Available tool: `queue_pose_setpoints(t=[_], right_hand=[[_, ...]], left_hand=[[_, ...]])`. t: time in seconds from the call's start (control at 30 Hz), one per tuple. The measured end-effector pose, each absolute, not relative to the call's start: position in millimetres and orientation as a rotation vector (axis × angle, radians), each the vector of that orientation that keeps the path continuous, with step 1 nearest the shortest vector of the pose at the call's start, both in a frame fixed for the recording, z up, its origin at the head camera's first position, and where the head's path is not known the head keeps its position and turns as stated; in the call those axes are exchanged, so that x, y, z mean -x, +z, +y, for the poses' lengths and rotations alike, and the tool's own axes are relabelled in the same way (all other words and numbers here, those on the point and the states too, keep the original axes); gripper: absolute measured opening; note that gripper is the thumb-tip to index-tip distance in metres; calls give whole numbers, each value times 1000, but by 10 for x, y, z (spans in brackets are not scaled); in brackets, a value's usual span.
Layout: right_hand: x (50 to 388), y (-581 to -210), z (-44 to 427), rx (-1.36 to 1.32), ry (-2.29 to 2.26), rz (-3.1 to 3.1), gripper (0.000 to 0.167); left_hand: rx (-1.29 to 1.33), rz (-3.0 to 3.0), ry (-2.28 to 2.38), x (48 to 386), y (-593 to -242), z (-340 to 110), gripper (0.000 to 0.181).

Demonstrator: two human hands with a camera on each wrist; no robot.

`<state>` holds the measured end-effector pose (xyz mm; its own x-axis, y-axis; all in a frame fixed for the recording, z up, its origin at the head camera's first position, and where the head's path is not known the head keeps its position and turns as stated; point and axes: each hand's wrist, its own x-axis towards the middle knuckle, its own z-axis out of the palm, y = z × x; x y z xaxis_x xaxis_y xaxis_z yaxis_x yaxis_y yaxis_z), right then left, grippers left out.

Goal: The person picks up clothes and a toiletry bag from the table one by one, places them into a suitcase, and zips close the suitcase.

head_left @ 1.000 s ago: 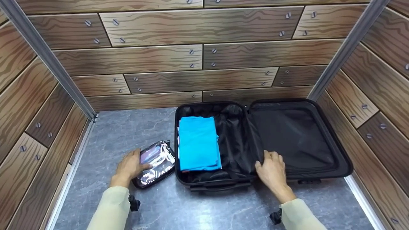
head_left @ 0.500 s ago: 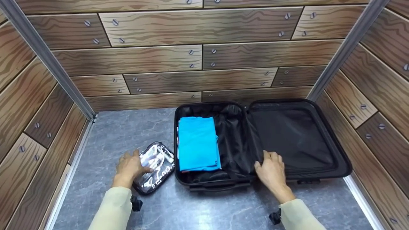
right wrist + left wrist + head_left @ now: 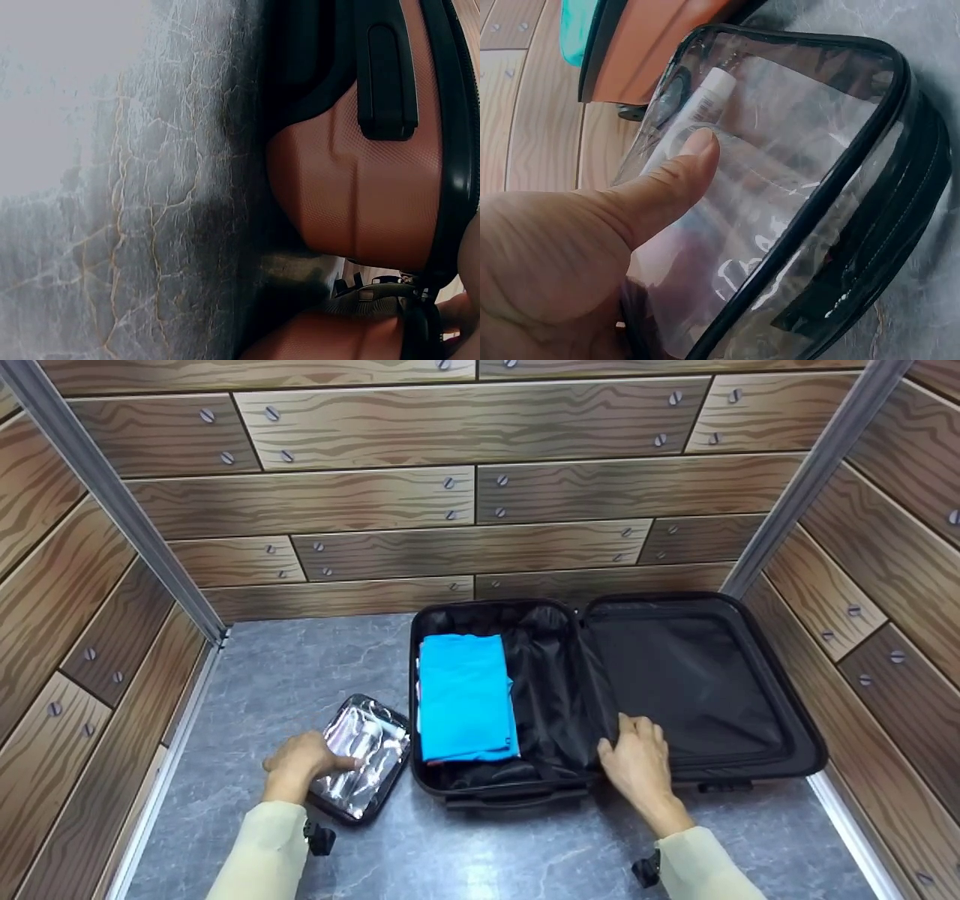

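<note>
A clear zip pouch with black trim [image 3: 367,750] lies at an angle on the floor, left of the suitcase. My left hand [image 3: 300,761] grips its left side, the thumb [image 3: 667,184] across the clear top and the other fingers hidden. Through the plastic a white-capped tube [image 3: 709,97] shows in the left wrist view. The opened suitcase [image 3: 555,690] is black inside and orange-brown outside. Folded blue cloth [image 3: 465,697] fills the left part of its near half. My right hand [image 3: 637,761] holds the suitcase's front rim by the hinge; its fingertips are partly hidden.
Grey marbled floor [image 3: 300,660] lies under everything. Wood-patterned walls [image 3: 480,495] enclose the left, back and right sides. The suitcase's lid half [image 3: 697,690] lies flat near the right wall. A carry handle [image 3: 388,82] shows on the shell in the right wrist view.
The pouch has turned on the floor, its near end swinging toward me and to the right. My left hand's fingers have drawn in along its left side. My right hand stays put.
</note>
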<state>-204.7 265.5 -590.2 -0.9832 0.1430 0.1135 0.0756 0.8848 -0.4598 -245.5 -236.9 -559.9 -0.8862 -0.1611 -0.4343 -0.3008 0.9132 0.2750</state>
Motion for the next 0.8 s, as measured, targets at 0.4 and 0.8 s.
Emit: queue_pose_setpoints(t=[0.4, 0.8], right_hand=[[2058, -5892, 2667, 173, 700, -2907, 62], [2056, -5898, 2663, 178, 697, -2909, 62]], left_hand=[[225, 2748, 647, 2431, -5418, -2353, 70], [128, 2759, 870, 2370, -5147, -2290, 43]])
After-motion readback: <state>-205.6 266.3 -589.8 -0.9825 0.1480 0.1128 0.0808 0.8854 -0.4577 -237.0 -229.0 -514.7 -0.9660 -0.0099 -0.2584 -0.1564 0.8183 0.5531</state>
